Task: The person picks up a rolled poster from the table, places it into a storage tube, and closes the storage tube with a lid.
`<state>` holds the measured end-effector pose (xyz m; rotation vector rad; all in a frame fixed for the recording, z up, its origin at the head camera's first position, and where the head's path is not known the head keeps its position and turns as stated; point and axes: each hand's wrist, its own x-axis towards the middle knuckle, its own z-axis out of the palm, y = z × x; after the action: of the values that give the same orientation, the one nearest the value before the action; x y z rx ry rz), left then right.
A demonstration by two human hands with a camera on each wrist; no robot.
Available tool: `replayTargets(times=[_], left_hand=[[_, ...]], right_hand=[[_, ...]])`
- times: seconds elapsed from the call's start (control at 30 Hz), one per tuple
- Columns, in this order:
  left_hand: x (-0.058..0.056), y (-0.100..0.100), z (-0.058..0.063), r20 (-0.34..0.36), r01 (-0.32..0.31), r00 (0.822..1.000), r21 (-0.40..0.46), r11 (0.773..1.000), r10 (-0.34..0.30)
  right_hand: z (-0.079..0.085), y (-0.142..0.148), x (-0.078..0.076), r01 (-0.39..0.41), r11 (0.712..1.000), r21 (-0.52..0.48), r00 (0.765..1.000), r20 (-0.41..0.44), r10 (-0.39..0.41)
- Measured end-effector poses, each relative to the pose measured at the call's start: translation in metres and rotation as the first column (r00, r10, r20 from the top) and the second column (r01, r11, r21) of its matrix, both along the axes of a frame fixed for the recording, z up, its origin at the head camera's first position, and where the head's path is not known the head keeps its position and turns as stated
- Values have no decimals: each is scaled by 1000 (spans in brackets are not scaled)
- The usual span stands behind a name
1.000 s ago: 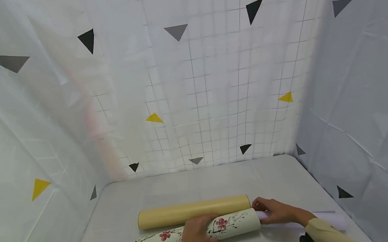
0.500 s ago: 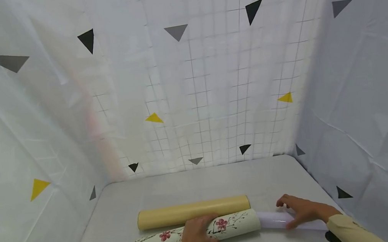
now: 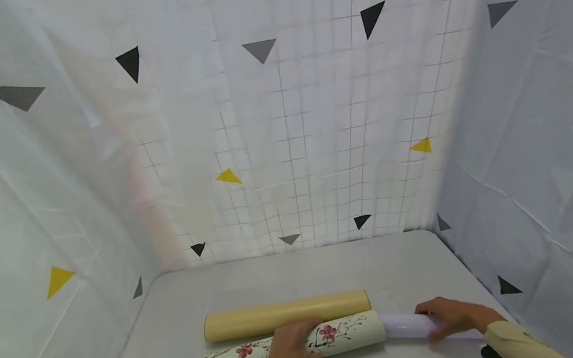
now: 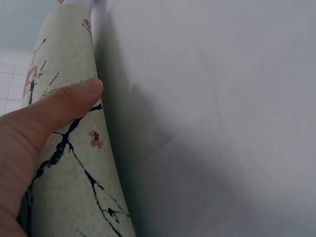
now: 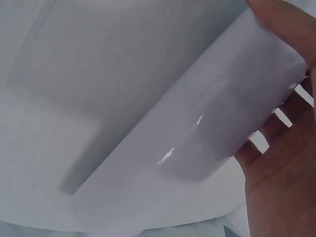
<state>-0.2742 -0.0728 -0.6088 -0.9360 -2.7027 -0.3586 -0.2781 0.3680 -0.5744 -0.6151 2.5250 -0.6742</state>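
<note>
A cream tube printed with red blossoms and black branches (image 3: 291, 346) (image 4: 64, 163) lies across the near part of the grey table (image 3: 300, 271). My left hand (image 3: 288, 346) grips its middle, and the thumb (image 4: 64, 106) lies along its side. A glossy white paper roll (image 3: 407, 325) (image 5: 197, 138) sticks out of the tube's right end. My right hand (image 3: 449, 315) (image 5: 281, 168) has its fingers and thumb wrapped around that roll, a hand's width from the tube's mouth.
A plain yellow tube (image 3: 285, 314) lies just behind the blossom tube, parallel and touching it. White sheets with a grid and small triangles (image 3: 286, 116) wall the table in at the back and on both sides. A cream sleeve (image 3: 516, 343) covers my right forearm.
My right hand has moved right, away from the tube's mouth, and more of the white roll now shows. The left hand and both tubes have stayed put.
</note>
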Motion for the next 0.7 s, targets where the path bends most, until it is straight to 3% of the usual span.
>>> replayTargets(times=[0.23,0.7], left_hand=[[0,0,-3,-2,-3,1000,1,1000,3],[3,-1,1,5,25,1000,15,1000,-25]], right_hand=[[-3,-11,1,-69,994,-81,997,-45,66],[-6,-41,-3,-110,986,-125,991,-84,100]])
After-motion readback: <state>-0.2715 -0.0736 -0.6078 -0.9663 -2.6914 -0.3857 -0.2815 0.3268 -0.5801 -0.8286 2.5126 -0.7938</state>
